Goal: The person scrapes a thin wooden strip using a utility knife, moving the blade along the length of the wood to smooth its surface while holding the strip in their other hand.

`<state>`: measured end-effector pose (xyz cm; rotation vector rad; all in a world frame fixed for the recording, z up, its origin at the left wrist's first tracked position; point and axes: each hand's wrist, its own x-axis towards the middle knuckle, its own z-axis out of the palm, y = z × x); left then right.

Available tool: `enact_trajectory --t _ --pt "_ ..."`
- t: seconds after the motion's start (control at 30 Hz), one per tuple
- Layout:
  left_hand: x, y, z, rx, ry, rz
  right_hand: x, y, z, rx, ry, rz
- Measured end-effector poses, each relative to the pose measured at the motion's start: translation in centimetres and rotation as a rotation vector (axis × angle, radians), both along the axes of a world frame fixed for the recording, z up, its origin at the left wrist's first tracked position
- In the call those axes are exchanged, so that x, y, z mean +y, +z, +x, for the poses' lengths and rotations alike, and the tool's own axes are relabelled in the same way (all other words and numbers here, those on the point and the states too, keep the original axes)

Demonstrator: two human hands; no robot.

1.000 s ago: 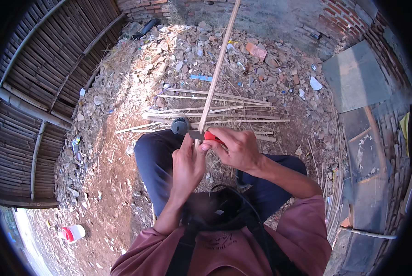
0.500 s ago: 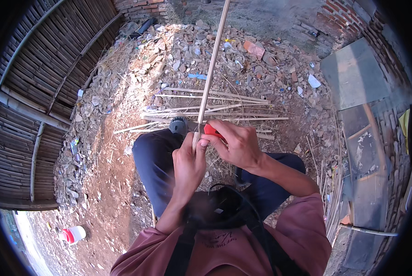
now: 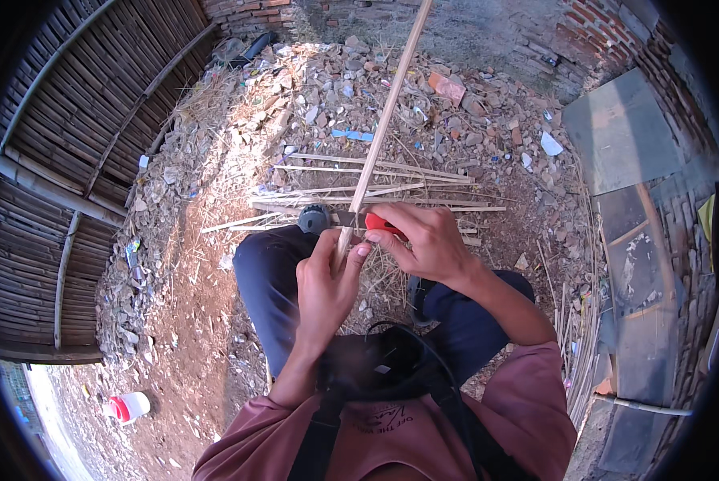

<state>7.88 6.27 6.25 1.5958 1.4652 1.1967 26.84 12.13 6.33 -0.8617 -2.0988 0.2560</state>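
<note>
Two hands meet at the near end of one long bamboo strip (image 3: 383, 124), and its long axis is what matters here: it runs from our lap up and away over the rubble, leaning slightly to the right. Our left hand (image 3: 325, 282) is wrapped around the strip's lower end, thumb up along it. Our right hand (image 3: 427, 240) is closed on a red-handled knife (image 3: 367, 220), whose blade lies crosswise against the strip just above the left thumb. So the right hand is the one nearer the cutting point, and the strip stretches away from both. More split bamboo strips (image 3: 375, 188) lie crosswise on the ground beyond our knees.
</note>
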Motion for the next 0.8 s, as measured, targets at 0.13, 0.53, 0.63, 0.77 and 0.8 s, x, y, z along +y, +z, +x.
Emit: enact_trajectory --t 0.13,0.53,0.63,0.77,0.8 --pt "0.0 -0.41 -0.42 0.043 -0.016 -0.006 -0.16 -0.11 0.09 -0.041 0.021 0.011" --pt "-0.42 -0.54 -0.73 -0.045 -0.108 0.022 -0.41 0.02 -0.11 0.001 0.071 -0.018" --pt "-0.48 -0.06 -0.49 -0.029 -0.102 0.014 -0.36 -0.03 -0.06 -0.008 0.076 -0.046" --pt "-0.39 -0.19 -0.38 -0.048 -0.092 0.053 -0.25 -0.35 0.08 0.009 0.094 -0.035" --pt "-0.42 -0.21 -0.46 -0.033 -0.086 0.025 -0.28 -0.28 0.09 -0.004 0.108 -0.05"
